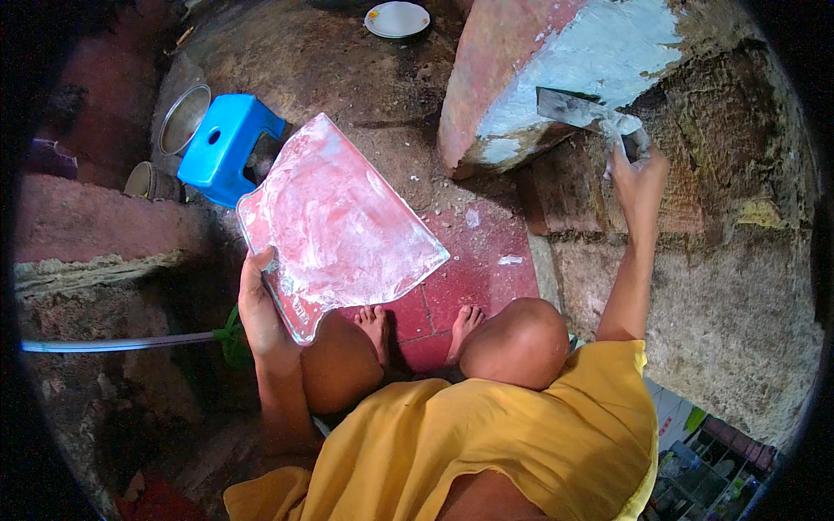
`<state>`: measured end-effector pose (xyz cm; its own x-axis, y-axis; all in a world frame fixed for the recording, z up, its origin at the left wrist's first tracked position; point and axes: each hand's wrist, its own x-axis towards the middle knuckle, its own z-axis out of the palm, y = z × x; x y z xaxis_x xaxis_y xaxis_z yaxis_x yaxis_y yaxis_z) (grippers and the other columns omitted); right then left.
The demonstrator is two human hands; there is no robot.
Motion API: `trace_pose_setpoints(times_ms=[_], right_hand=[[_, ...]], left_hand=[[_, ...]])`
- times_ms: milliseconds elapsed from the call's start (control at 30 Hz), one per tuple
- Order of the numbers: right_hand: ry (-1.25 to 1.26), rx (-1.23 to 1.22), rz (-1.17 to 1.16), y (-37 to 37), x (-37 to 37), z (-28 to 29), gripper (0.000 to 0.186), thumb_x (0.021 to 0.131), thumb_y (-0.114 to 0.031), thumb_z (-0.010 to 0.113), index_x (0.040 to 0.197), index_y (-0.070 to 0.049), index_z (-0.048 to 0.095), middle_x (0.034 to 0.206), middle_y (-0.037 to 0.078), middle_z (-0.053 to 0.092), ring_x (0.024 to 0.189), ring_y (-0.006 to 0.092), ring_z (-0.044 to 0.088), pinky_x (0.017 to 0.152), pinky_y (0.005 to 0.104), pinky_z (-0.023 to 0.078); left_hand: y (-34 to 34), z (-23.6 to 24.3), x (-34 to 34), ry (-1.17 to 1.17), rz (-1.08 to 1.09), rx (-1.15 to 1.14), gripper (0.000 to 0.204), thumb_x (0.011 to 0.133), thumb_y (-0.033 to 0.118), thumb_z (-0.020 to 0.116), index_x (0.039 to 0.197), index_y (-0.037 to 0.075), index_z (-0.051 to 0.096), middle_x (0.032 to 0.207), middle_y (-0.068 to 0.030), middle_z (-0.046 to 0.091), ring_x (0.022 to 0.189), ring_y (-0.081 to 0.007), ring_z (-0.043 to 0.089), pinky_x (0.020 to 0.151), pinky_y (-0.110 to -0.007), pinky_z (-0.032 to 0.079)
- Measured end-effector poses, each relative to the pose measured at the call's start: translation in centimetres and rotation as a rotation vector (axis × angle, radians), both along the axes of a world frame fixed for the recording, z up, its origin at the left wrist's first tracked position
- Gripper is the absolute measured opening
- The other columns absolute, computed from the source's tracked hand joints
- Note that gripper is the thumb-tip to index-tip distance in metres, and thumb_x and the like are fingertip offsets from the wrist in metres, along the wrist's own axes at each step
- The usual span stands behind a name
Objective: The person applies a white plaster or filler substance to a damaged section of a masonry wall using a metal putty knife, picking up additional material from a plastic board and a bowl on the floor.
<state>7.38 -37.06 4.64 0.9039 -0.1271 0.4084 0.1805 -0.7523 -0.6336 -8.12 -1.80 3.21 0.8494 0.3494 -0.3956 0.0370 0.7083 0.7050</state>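
Observation:
My left hand point(265, 304) grips the edge of a flat pink board point(339, 217), smeared with white paste and held over my feet. My right hand point(634, 165), fingers closed, holds a wide metal putty knife point(578, 108) coated with pale paste. Its blade lies on or just over a white coated patch point(565, 56) on a pink masonry ledge point(469, 95) at upper right; whether it touches is unclear.
A blue plastic stool point(217, 152) stands at left, beside a metal bowl point(184, 117) and a pot point(143, 181). A white plate point(397, 19) lies at top. A white hose point(113, 346) runs along the lower left. Red floor tiles point(460, 260) show between rough walls, with a rack point(712, 469) at lower right.

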Motion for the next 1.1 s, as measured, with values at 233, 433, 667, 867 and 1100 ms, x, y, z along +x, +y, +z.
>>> trace_pose_setpoints(times_ms=[233,433,667,867,1100], right_hand=[[-0.092,-0.117,-0.008,-1.3,0.7,0.8,0.024,0.075,-0.008,0.056,0.094,0.006,0.055,0.067,0.005,0.057,0.054,0.0074,0.048,0.046,0.0226,0.038],[-0.003,0.1,0.006,0.4,-1.2,3.0,0.019,0.076,-0.003,0.054,0.094,0.004,0.056,0.063,0.001,0.053,0.051,0.0045,0.042,0.043,0.0206,0.034],[-0.189,-0.349,-0.005,-0.4,0.0,0.3,0.033,0.069,-0.021,0.062,0.096,-0.002,0.058,0.068,0.019,0.058,0.055,0.0272,0.057,0.053,0.0311,0.043],[-0.248,-0.176,-0.025,1.1,-1.0,3.7,0.022,0.074,-0.007,0.058,0.095,0.002,0.057,0.064,0.002,0.056,0.054,0.0044,0.044,0.048,0.0223,0.038],[-0.159,-0.422,0.03,0.9,-0.8,2.0,0.032,0.07,-0.018,0.062,0.097,-0.002,0.057,0.066,0.017,0.057,0.056,0.02,0.054,0.052,0.0291,0.042]], left_hand=[[0.3,-0.3,-0.1,-0.013,-0.038,-0.021,0.035,0.08,0.015,0.04,0.111,-0.002,0.04,0.104,-0.0134,0.052,0.091,-0.0221,0.054,0.079,-0.034,0.043],[0.8,-0.6,-0.4,-0.019,-0.032,-0.024,0.035,0.08,0.015,0.04,0.11,-0.002,0.041,0.103,-0.0133,0.052,0.09,-0.0218,0.054,0.079,-0.034,0.043],[0.3,-0.5,0.0,-0.003,-0.024,-0.027,0.036,0.079,0.017,0.042,0.109,-0.003,0.041,0.1,-0.0132,0.053,0.087,-0.022,0.054,0.076,-0.033,0.044],[0.8,-0.5,-0.4,-0.051,-0.047,-0.017,0.035,0.08,0.014,0.038,0.112,-0.001,0.039,0.104,-0.0129,0.051,0.092,-0.0222,0.053,0.08,-0.034,0.043],[0.5,-0.6,0.0,-0.049,-0.078,-0.046,0.035,0.08,0.014,0.038,0.112,-0.001,0.039,0.104,-0.0128,0.052,0.091,-0.0223,0.054,0.08,-0.034,0.043]])
